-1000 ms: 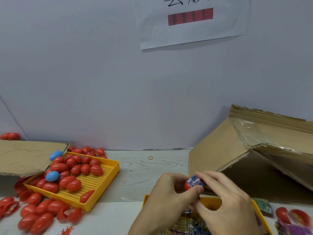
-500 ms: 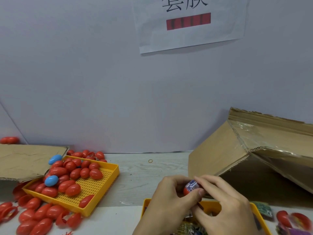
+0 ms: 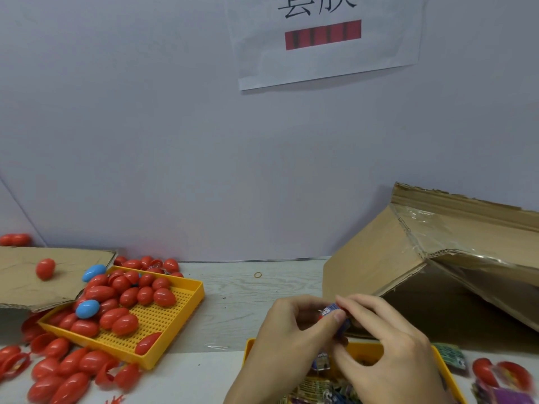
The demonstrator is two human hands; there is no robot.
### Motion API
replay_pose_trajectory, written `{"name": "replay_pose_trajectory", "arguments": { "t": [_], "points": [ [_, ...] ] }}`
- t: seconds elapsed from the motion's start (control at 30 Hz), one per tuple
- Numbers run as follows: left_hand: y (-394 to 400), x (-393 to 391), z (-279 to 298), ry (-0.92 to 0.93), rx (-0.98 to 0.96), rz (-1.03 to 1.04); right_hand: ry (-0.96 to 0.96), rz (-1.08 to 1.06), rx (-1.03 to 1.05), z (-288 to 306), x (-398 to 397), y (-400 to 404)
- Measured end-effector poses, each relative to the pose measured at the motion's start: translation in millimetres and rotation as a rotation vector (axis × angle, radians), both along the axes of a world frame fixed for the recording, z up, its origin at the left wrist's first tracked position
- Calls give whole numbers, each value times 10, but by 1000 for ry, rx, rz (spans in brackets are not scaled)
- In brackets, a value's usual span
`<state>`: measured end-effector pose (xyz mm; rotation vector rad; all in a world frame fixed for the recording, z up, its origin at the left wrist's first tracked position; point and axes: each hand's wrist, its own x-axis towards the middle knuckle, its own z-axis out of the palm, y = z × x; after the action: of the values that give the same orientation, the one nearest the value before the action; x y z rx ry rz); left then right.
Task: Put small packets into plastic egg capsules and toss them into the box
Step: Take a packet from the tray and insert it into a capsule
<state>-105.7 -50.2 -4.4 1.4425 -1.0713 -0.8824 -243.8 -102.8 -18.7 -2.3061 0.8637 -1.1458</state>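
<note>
My left hand [image 3: 280,342] and my right hand [image 3: 390,354] meet low in the middle, both pinching a red egg capsule [image 3: 322,316] with a small blue-and-white packet [image 3: 335,317] pressed into it. The capsule is mostly hidden by my fingers. Beneath my hands is a yellow tray [image 3: 367,349] of colourful packets. A tipped cardboard box [image 3: 408,266] lies open at the right. Another yellow tray [image 3: 172,325] on the left holds several red capsules and two blue ones.
Loose red capsules [image 3: 58,371] crowd the table's lower left. A flat cardboard sheet [image 3: 43,284] at far left carries one red capsule [image 3: 45,269]. Open red halves [image 3: 501,374] and a packet [image 3: 450,354] lie lower right. A rubber band [image 3: 257,274] sits near the wall.
My hands stayed together on the capsule and sank slightly in view as the camera tilted up. A red capsule now sits on the cardboard sheet at left.
</note>
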Motion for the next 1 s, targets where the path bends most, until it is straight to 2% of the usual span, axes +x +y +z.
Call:
{"name": "replay_pose_trajectory", "arguments": {
  "t": [0.4, 0.63, 1.0],
  "points": [
    [-13, -72, 5, 29, -75, -7, -19, -31, 45, 31, -9, 15],
    [-51, -95, -23, 174, -81, 60, -12, -36, 33, 30, -5, 19],
    [-80, -136, -105, 252, -131, 45, -37, -65, 65, 38, 0, -4]
  ]
}}
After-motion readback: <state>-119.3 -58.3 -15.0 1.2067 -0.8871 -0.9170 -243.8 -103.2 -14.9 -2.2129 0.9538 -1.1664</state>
